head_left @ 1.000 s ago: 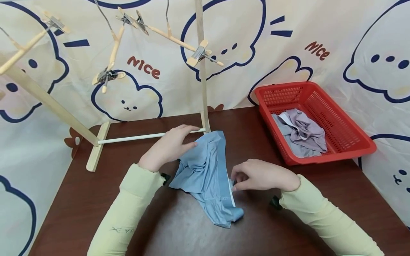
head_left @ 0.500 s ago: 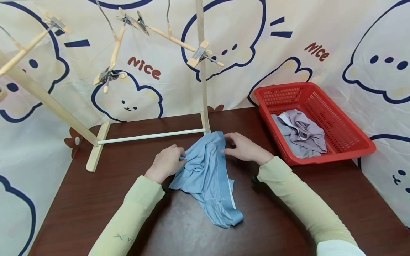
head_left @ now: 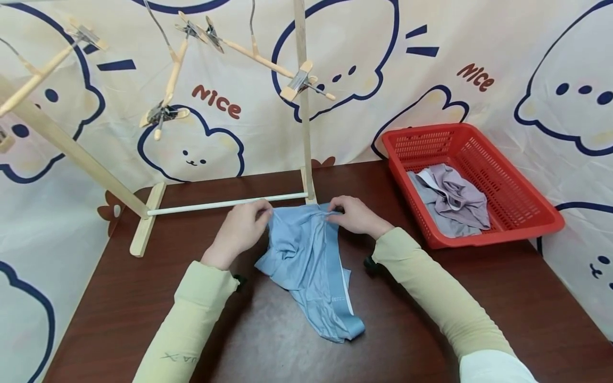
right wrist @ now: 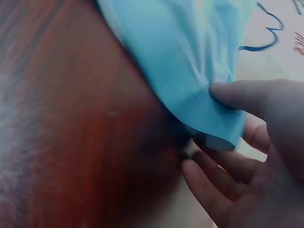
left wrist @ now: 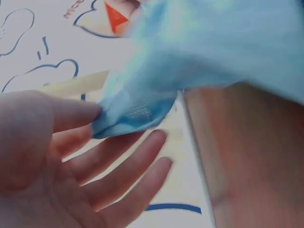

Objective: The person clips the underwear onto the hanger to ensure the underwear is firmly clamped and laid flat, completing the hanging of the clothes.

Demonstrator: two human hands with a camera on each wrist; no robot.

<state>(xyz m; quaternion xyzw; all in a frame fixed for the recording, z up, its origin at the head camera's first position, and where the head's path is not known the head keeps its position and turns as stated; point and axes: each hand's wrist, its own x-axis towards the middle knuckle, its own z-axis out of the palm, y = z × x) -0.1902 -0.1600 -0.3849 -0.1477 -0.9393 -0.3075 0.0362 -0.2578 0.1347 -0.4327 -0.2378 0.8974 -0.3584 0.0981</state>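
Note:
A pair of blue underpants [head_left: 306, 260] lies crumpled on the table, its waistband running down the right side and curling at the near end. At the far left corner my left hand [head_left: 241, 229] pinches the cloth between thumb and forefinger; the left wrist view shows the other fingers spread beneath the cloth [left wrist: 142, 111]. My right hand [head_left: 356, 215] pinches the far end of the waistband [right wrist: 209, 114], thumb on top and fingers below. The far edge is stretched between both hands and looks slightly raised.
A red plastic basket [head_left: 522, 223] at the right holds crumpled mauve and grey cloth [head_left: 455, 194]. Behind the hands stands a wooden rack with a white crossbar [head_left: 225, 204]. Wooden arms with metal clips [head_left: 299, 82] hang above the table [head_left: 383, 330].
My right hand has gone from the middle of the waistband to its far end and grips it. My left hand has taken the far left corner, and the far edge is drawn out.

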